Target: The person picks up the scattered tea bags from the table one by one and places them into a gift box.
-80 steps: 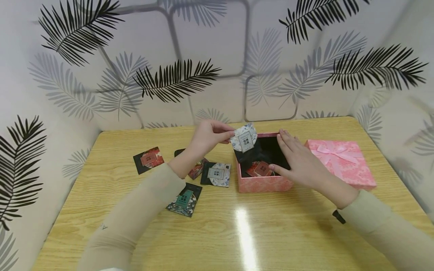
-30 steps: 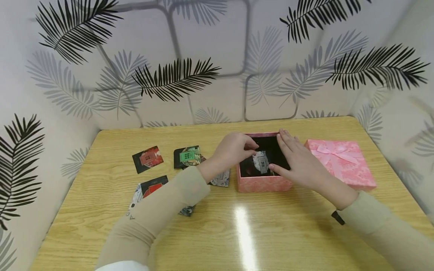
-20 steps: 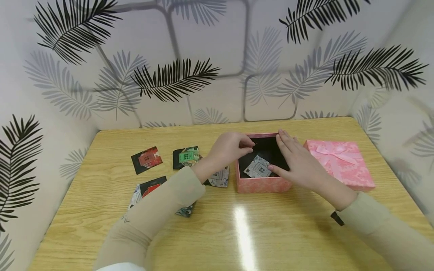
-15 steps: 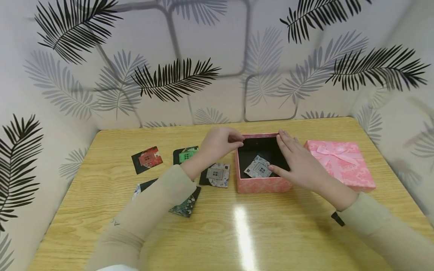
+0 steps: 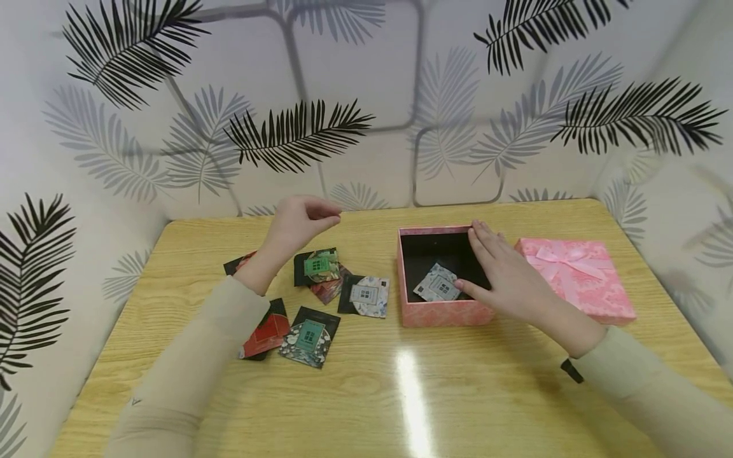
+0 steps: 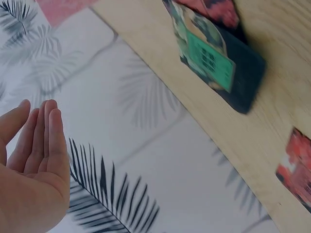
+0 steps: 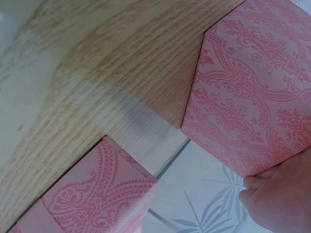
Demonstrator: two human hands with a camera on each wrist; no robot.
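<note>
Raised above the left part of the table, my left hand point(image 5: 298, 222) holds nothing; its fingers lie together and loosely bent, thumb apart. Closest to it are a black sachet with a green label point(image 5: 321, 265) and a reddish sachet point(image 5: 332, 291) partly under that one. With straight fingers, my right hand point(image 5: 509, 273) rests along the right rim of an uncovered pink box point(image 5: 446, 315), thumb over the inside. A white-and-blue patterned sachet point(image 5: 439, 284) lies on the black bottom near the front. The right wrist view shows the fingertips at the box's patterned wall point(image 7: 252, 87).
The pink lid with a bow point(image 5: 575, 277) lies right of the box. Left of the box are a black-and-white sachet point(image 5: 366, 296), a teal-labelled sachet point(image 5: 309, 337) and red sachets point(image 5: 269, 334), with another point(image 5: 233, 264) half hidden behind the left forearm. A patterned wall backs the table.
My left hand carried the white-and-blue sachet over the box, let it go inside on top of the red one, then drew back left. My right hand stayed on the rim.
</note>
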